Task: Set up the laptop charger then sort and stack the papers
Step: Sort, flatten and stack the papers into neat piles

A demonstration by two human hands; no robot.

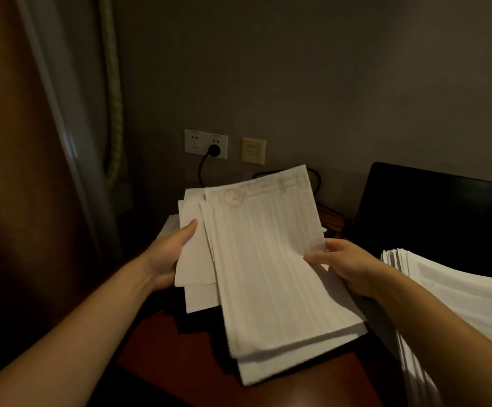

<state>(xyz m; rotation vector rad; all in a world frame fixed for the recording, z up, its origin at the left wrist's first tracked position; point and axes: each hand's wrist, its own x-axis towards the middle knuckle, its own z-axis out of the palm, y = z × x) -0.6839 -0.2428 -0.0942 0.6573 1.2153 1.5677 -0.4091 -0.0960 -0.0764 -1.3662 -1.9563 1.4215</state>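
Observation:
I hold a bundle of white papers (pixel 268 259) above the dark red desk (pixel 180 356). The top sheet is a lined form with a round red stamp near its upper left. My left hand (pixel 168 254) grips the bundle's left edge, thumb on top of the sheets. My right hand (pixel 344 265) pinches the right edge of the top sheets. The sheets are fanned and uneven. A black charger plug (pixel 214 150) sits in the white wall socket (pixel 205 143), and its cable (pixel 200 171) drops behind the papers. The open black laptop (pixel 432 215) stands at the right.
A thick stack of printed papers (pixel 459 295) lies at the right, below the laptop and partly behind my right forearm. A beige wall plate (pixel 253 151) is next to the socket. A curtain and a brown panel fill the left side. More paper (pixel 170 224) lies behind my left hand.

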